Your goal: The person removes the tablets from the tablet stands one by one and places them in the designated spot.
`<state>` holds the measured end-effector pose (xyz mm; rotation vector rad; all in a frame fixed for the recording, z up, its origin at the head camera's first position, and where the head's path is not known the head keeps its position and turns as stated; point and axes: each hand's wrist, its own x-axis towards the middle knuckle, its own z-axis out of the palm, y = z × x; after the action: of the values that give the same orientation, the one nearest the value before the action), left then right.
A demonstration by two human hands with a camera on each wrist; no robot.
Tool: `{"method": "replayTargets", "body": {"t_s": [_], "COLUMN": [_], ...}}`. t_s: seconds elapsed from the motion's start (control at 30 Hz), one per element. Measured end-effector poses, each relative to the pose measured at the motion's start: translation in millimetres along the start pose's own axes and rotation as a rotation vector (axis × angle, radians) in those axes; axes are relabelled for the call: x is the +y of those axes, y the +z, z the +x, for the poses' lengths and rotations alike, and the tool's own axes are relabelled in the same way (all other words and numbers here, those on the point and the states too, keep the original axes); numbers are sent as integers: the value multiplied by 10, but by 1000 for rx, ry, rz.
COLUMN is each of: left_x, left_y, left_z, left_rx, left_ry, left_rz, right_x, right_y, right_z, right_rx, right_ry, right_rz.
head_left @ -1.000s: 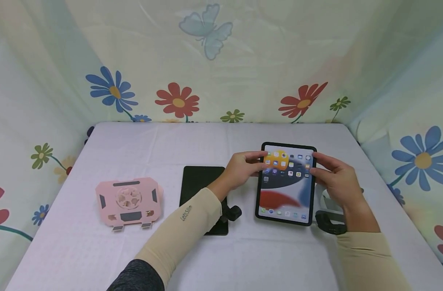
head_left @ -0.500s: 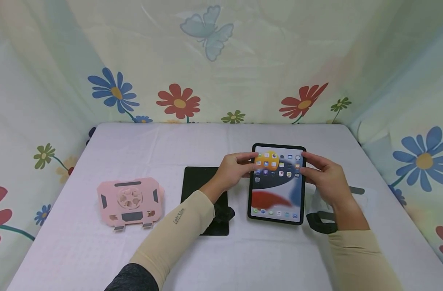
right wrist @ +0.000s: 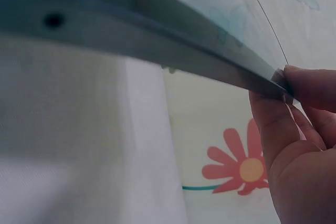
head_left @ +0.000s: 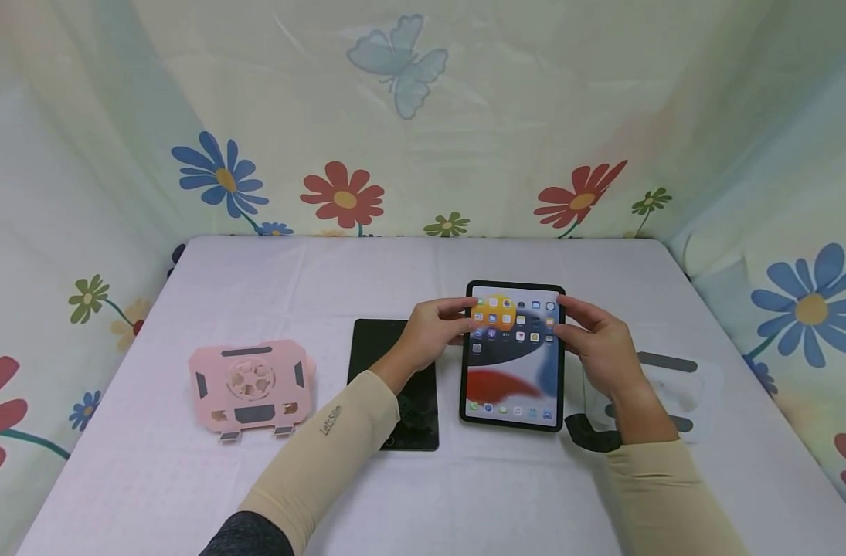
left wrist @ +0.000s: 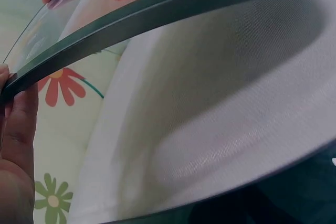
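Observation:
A tablet (head_left: 513, 371) with a lit home screen and a black border is held upright in portrait between both hands. My left hand (head_left: 423, 336) pinches its upper left edge, thumb on the front and fingers behind. On the opposite edge, near the top, my right hand (head_left: 599, 351) grips it the same way. The left wrist view shows the tablet's side edge (left wrist: 121, 27) raised over the white cloth, with a shadow beneath. In the right wrist view, the thumb and fingers pinch the far end of the other side edge (right wrist: 194, 59).
A flat black rectangular slab (head_left: 374, 347) lies under my left forearm, partly covered. Left of it is a pink case (head_left: 252, 374) with grey pads and two metal-coloured tabs. Behind my right wrist lies a clear piece with dark grey strips (head_left: 669, 361). A floral curtain surrounds the table.
Both hands have carried the tablet leftward, toward the black slab. More of the clear piece on the right now shows. The grip on the tablet stays the same.

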<state>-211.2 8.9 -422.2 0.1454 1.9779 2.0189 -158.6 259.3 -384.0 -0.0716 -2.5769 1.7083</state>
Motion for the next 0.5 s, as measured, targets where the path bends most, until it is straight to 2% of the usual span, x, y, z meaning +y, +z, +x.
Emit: {"method": "replayTargets", "body": {"t_s": [0.17, 0.5], "left_x": [-32, -102], "left_y": [-51, -146], "left_z": [-15, -67], "left_rx": [4, 9], "left_ry": [-7, -18], "left_rz": [-22, 15], "right_x": [7, 54], "right_y": [80, 208], "right_z": [11, 36], "right_rx": [-5, -11], "right_ry": [25, 65], "right_rz": [27, 121]}}
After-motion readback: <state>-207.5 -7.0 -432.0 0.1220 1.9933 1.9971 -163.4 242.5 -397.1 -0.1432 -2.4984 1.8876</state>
